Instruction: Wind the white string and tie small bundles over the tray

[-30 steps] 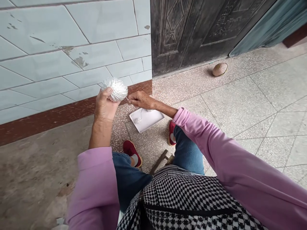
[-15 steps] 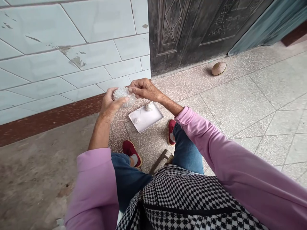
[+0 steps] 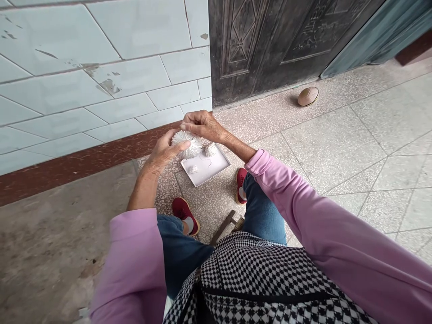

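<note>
A white, fringed, pompom-like ball (image 3: 189,145) is held in the air by my left hand (image 3: 164,152), with the thumb lying across its front and the fingers behind. At the ball's upper edge, my right hand (image 3: 201,125) has its fingertips pinched together. Whatever is in that pinch is too small to make out. Below both hands a shallow white tray (image 3: 212,169) rests on the floor. Inside it are a white ball of thread (image 3: 211,150) near the back and a smaller white tuft (image 3: 193,169) on the left. A thin strand lies between them.
A light tiled wall (image 3: 118,81) and a dark carved door (image 3: 249,49) stand ahead. On the floor to the right is a brown ball-like object (image 3: 308,96). My red shoes (image 3: 184,212) flank the tray, with part of a wooden stool (image 3: 223,227) between my legs.
My left hand has moved right and slightly down with the pompom-like ball, which is turned and partly overlaps the tray's back edge. My right hand has hardly moved.
</note>
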Tool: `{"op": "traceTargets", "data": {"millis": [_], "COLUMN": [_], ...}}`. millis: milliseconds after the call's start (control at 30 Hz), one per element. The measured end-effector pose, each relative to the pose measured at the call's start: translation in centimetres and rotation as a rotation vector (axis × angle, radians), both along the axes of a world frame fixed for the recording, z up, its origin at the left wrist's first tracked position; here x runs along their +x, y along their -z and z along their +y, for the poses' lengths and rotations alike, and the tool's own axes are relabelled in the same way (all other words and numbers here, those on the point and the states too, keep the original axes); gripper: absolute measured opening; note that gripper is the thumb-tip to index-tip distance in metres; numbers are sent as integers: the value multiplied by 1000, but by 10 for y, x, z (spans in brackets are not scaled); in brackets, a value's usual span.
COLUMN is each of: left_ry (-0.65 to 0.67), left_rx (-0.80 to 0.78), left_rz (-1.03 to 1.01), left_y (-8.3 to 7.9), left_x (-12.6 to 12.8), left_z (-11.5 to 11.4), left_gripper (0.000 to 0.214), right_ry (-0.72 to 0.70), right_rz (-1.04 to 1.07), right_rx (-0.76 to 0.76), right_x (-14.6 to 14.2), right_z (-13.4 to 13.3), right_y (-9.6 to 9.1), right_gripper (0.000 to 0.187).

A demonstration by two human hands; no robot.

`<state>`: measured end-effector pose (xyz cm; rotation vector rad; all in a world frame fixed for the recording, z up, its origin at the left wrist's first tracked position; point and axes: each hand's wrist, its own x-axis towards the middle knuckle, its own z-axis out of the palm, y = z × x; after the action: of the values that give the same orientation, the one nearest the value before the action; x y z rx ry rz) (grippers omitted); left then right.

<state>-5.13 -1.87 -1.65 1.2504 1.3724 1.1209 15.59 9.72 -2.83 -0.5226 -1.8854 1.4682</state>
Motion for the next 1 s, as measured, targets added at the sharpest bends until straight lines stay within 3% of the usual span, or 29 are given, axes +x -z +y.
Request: {"op": "traceTargets", "data": {"millis": [100, 200, 367, 500, 600, 833, 1000], "left_ry": [31, 67, -161, -200, -186, -322, -425], "left_rx": [-71, -11, 107, 61, 78, 98, 94], "left_rz": [-178, -390, -578, -479, -395, -240, -10], "left_y": [3, 3, -7, -17, -19, -1, 16], "left_x": [0, 2, 5, 4, 2, -12, -19], "left_z": [0, 0, 3, 4, 5, 19, 25], "left_gripper": [79, 76, 93, 106, 104, 108, 103], "right_ry": [25, 52, 81, 71, 72, -143, -156], "right_rz": [-35, -34, -80, -241, -326, -328, -230], "right_rx": [-78, -118, -13, 146, 194, 97, 19], "right_x": [3, 6, 1, -5, -6, -3, -4], "right_z": [7, 15, 12, -7, -19, -32, -32], "right_y": [1, 5, 12, 3, -7, -16, -19], "right_gripper": [63, 64, 56, 52, 50, 45, 45]}}
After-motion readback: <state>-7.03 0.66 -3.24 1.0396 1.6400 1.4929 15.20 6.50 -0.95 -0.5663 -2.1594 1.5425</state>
